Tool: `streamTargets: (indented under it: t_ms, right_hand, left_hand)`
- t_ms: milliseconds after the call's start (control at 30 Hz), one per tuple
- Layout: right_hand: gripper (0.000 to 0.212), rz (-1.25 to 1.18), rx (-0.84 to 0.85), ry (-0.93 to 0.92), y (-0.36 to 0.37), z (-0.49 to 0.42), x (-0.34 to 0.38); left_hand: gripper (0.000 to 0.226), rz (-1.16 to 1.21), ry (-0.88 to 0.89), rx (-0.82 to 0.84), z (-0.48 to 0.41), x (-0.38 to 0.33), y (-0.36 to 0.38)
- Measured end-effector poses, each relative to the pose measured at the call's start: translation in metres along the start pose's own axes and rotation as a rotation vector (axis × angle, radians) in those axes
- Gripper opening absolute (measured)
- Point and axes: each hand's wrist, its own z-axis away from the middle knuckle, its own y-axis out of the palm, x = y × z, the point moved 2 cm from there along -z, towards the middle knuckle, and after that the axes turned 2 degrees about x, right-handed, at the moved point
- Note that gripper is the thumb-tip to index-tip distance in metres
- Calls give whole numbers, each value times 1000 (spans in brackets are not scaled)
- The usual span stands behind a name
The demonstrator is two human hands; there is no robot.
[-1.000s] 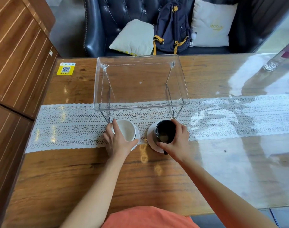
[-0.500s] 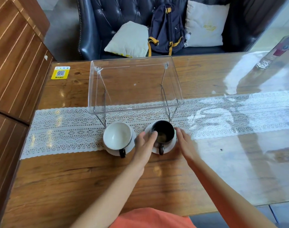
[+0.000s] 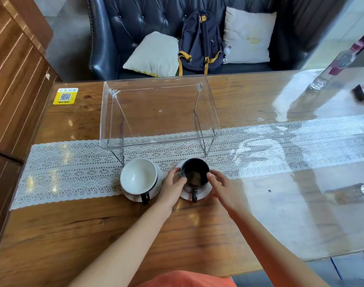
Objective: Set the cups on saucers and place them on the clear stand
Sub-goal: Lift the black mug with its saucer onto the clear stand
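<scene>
Both hands now bracket the black cup [image 3: 194, 176]: the left hand [image 3: 172, 188] has left the white cup [image 3: 138, 176] and touches the black cup's side, the right hand [image 3: 222, 188] opposite, fingers loose, neither clamped. Both cups sit on saucers near the table's middle, before the empty stand [image 3: 159, 109]; lifting comes next.

Setting: café or restaurant seating booth. Indicators: yellow QR-code sticker [image 3: 65, 96] on glass-topped wooden table [image 3: 52, 235], lace table runner [image 3: 73, 172], tufted dark leather sofa [image 3: 135, 19] with cushions [image 3: 155, 53].
</scene>
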Motion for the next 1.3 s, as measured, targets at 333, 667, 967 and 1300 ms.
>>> streamTargets:
  t_ms: [333,667,967,1300]
  right_hand:
    - [39,74,-10,-201,-32,30,36]
    - [45,96,-2,-415,-41,-13,163]
    - [60,325,51,-327,-23,-75,173]
    - [66,552,-16,-325,-34,-89,182]
  left_hand:
    - [45,53,329,-150,71,-26,9]
    - [33,-28,487,-127,30,-142,-27]
    - [40,-119,355,-155,-26,-150,-45]
    - [48,-162,313,-128,-49,-157,-35]
